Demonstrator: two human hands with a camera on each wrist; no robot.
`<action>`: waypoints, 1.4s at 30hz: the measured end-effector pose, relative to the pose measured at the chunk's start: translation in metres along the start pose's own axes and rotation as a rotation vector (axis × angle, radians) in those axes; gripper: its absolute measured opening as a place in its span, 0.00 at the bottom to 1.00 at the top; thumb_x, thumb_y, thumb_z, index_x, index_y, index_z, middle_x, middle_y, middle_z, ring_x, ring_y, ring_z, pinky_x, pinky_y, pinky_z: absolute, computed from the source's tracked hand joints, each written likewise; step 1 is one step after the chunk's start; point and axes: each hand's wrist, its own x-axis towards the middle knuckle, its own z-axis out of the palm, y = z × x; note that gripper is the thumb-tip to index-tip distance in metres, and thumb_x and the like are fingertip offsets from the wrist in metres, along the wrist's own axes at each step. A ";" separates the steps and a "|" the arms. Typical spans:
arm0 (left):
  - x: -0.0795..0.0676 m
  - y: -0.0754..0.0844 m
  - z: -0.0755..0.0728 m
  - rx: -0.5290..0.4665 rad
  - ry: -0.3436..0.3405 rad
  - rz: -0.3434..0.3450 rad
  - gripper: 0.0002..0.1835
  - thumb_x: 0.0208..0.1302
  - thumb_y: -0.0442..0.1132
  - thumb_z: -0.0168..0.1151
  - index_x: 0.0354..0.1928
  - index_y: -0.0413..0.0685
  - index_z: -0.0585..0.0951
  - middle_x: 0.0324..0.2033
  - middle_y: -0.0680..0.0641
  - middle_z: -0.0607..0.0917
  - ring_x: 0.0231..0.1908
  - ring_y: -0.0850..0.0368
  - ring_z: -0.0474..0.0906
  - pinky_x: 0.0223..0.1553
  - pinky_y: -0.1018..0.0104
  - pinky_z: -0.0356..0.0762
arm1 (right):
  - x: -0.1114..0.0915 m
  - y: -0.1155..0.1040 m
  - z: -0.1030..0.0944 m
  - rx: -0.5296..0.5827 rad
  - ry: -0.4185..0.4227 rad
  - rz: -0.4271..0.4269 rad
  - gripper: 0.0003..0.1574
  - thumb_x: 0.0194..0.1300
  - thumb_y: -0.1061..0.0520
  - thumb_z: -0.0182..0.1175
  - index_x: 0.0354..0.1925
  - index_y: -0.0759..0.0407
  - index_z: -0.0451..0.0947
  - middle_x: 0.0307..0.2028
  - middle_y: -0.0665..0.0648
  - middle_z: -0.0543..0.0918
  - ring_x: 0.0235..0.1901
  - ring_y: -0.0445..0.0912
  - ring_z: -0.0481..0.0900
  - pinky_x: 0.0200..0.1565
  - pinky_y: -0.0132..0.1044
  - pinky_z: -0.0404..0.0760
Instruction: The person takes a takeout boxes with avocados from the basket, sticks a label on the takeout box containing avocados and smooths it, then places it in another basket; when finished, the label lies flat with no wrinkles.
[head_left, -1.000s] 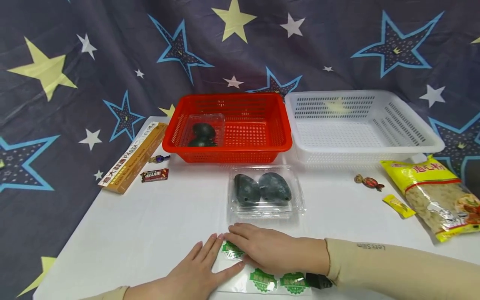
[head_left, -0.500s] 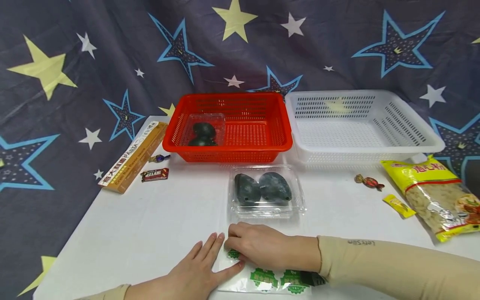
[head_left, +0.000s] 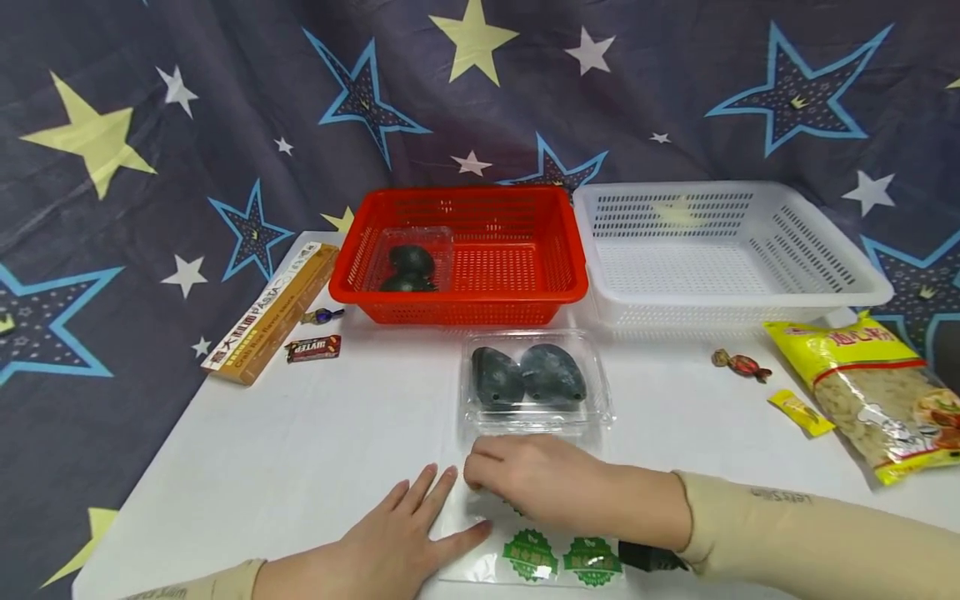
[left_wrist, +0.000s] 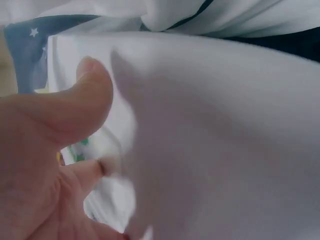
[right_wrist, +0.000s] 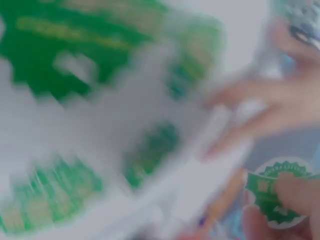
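The sticker sheet (head_left: 491,560) is whitish with scalloped green badges, and the loose sticker (right_wrist: 265,198) is green with a pale edge. Red basket (head_left: 457,297), white basket (head_left: 738,301), white counter (head_left: 300,450), beige sleeve (head_left: 795,533). Backdrop (head_left: 247,133)'s dark greyish blue with yellow, white and blue-outlined stars.

And the beige right sleeve (head_left: 795,529) carries dark lettering (head_left: 782,497), black block (head_left: 648,557) by the cuff (head_left: 684,512); right hand (head_left: 536,479) bare, left hand (head_left: 390,537) too, left sleeve (head_left: 221,583) matching!

behind the white basket (head_left: 735,297) we see a starry curtain (head_left: 660,92); just to its left, a red basket (head_left: 457,297); in front of it, a twist-wrapped candy (head_left: 744,366), a small yellow packet (head_left: 801,412) and, toward its right end, a yellow-topped bag (head_left: 873,396).
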 end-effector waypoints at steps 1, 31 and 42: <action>0.000 -0.001 -0.002 -0.015 -0.006 0.002 0.44 0.54 0.76 0.49 0.72 0.79 0.50 0.71 0.37 0.53 0.69 0.36 0.53 0.60 0.45 0.66 | -0.001 0.005 -0.008 0.052 0.042 0.019 0.12 0.55 0.65 0.67 0.36 0.52 0.76 0.33 0.44 0.78 0.32 0.34 0.77 0.36 0.22 0.77; 0.080 -0.090 -0.068 -0.182 0.437 -0.153 0.67 0.44 0.76 0.60 0.75 0.43 0.42 0.74 0.41 0.45 0.73 0.44 0.41 0.67 0.43 0.51 | 0.003 0.117 -0.049 0.513 -0.019 0.474 0.23 0.56 0.61 0.69 0.51 0.62 0.79 0.32 0.50 0.81 0.28 0.43 0.78 0.35 0.35 0.81; 0.084 -0.092 -0.071 -0.185 0.350 -0.154 0.68 0.44 0.82 0.49 0.75 0.43 0.39 0.75 0.44 0.42 0.73 0.47 0.38 0.70 0.50 0.44 | 0.013 0.114 -0.049 0.379 -0.109 0.457 0.30 0.50 0.62 0.73 0.52 0.65 0.77 0.28 0.50 0.79 0.26 0.41 0.75 0.33 0.33 0.79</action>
